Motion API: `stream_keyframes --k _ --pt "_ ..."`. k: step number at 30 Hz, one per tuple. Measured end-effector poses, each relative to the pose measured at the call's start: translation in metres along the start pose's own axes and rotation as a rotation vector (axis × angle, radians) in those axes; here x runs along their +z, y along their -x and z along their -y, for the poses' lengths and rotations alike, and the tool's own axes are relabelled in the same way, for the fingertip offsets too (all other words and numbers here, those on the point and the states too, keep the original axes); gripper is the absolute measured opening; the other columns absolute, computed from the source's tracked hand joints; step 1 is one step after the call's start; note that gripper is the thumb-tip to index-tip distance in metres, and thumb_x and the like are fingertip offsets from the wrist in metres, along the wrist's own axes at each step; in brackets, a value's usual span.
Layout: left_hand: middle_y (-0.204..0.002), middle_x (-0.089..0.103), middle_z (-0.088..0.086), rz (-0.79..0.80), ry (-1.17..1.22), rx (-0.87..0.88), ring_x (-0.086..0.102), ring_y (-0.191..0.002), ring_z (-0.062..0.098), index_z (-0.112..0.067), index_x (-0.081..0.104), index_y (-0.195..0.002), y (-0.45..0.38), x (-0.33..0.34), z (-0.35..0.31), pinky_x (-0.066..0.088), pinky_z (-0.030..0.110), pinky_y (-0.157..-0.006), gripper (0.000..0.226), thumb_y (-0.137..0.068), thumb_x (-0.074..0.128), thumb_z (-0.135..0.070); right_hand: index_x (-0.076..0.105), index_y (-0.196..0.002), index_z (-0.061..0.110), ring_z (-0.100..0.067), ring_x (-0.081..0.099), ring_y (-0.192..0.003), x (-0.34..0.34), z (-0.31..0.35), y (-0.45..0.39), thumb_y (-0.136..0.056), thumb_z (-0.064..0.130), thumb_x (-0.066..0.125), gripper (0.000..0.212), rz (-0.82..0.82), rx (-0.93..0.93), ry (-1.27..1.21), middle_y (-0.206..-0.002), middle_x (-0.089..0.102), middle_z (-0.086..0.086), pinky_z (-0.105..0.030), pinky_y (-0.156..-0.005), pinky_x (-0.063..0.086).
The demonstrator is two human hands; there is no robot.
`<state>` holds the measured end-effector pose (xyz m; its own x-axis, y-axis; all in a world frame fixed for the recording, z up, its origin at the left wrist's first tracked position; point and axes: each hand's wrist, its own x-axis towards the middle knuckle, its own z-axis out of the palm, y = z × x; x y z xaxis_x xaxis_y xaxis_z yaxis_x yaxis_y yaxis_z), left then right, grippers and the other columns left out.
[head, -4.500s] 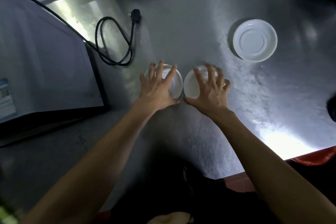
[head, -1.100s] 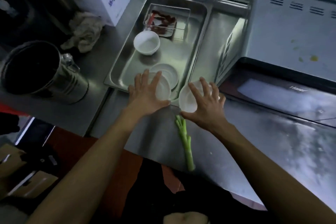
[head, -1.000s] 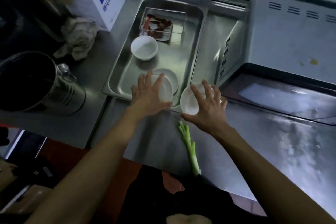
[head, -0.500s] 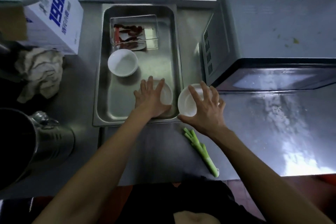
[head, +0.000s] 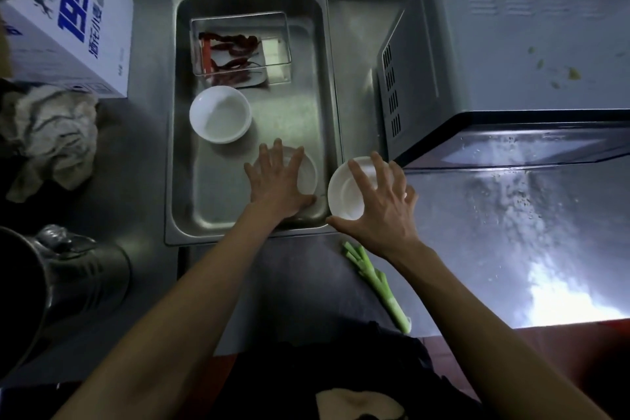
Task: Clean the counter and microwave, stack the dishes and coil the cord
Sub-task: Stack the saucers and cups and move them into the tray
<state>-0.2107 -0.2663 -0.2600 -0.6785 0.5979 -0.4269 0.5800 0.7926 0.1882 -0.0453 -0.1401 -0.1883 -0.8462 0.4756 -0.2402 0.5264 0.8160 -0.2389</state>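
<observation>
My left hand (head: 276, 184) reaches into the steel tray (head: 170, 147) and grips a small white dish (head: 309, 174) from above, low at the tray's near right corner. Just right of the tray's edge, my right hand (head: 381, 211) holds a second white dish (head: 344, 194) from above, tilted over the counter (head: 511, 232). A white bowl (head: 220, 114) sits in the middle of the tray. The grey microwave (head: 511, 44) stands to the right, with yellow crumbs (head: 572, 73) on its top. No cord is in view.
A clear box of red chillies (head: 238, 48) sits at the tray's far end. A green onion stalk (head: 378, 283) lies near the counter's front edge. At the left are a crumpled cloth (head: 51, 136), a white carton (head: 75, 27) and a metal pot (head: 51, 283).
Both hands carried the two dishes from the counter by the cord over to the tray. In the last second the left dish went down into the tray; the right stays beside it.
</observation>
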Motion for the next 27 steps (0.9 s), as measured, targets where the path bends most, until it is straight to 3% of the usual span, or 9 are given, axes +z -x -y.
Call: stream_keyframes --k 12,15,18,22,27 --pt "-0.165 -0.015 0.005 0.010 0.038 0.055 -0.015 -0.150 0.036 -0.040 0.000 -0.155 -0.009 0.001 0.011 0.008 0.069 -0.114 0.108 -0.074 0.066 -0.069 0.020 -0.153 0.036 -0.038 0.008 -0.147 0.006 0.012 -0.020 -0.066 0.073 0.070 0.107 0.004 -0.052 -0.017 -0.162 0.006 -0.006 -0.065 -0.107 0.027" --pt "-0.165 -0.015 0.005 0.012 0.066 0.066 -0.015 -0.150 0.034 -0.036 0.003 -0.156 -0.003 -0.003 0.017 0.007 0.066 -0.116 0.098 -0.081 0.056 -0.071 0.019 -0.153 0.036 -0.038 0.007 -0.147 0.003 0.017 -0.029 -0.066 0.074 0.069 0.108 0.000 -0.069 -0.007 -0.162 0.005 -0.005 -0.065 -0.108 0.026" --pt "-0.166 -0.002 0.008 -0.058 0.105 0.050 -0.001 -0.152 0.034 -0.029 0.012 -0.156 0.012 -0.007 0.030 0.015 0.060 -0.118 0.082 -0.091 0.047 -0.064 0.017 -0.153 0.037 -0.038 0.007 -0.147 0.001 0.025 -0.041 -0.066 0.078 0.065 0.107 -0.005 -0.087 -0.008 -0.163 0.004 -0.005 -0.065 -0.108 0.026" --pt "-0.157 0.031 0.009 -0.140 0.163 -0.025 0.028 -0.142 0.031 -0.024 0.026 -0.153 0.036 -0.015 0.057 0.032 0.052 -0.111 0.068 -0.095 0.051 -0.048 0.016 -0.154 0.039 -0.037 0.003 -0.147 0.002 0.050 -0.058 -0.066 0.078 0.065 0.108 0.001 -0.124 -0.006 -0.164 0.000 -0.003 -0.065 -0.109 0.024" --pt "-0.146 0.047 0.008 -0.202 0.234 -0.094 0.041 -0.134 0.030 -0.015 0.042 -0.145 0.057 -0.024 0.084 0.039 0.050 -0.105 0.053 -0.095 0.054 -0.031 0.013 -0.153 0.041 -0.036 0.000 -0.149 0.021 0.083 -0.077 -0.067 0.076 0.067 0.108 0.058 -0.185 0.006 -0.165 -0.005 0.000 -0.064 -0.111 0.021"
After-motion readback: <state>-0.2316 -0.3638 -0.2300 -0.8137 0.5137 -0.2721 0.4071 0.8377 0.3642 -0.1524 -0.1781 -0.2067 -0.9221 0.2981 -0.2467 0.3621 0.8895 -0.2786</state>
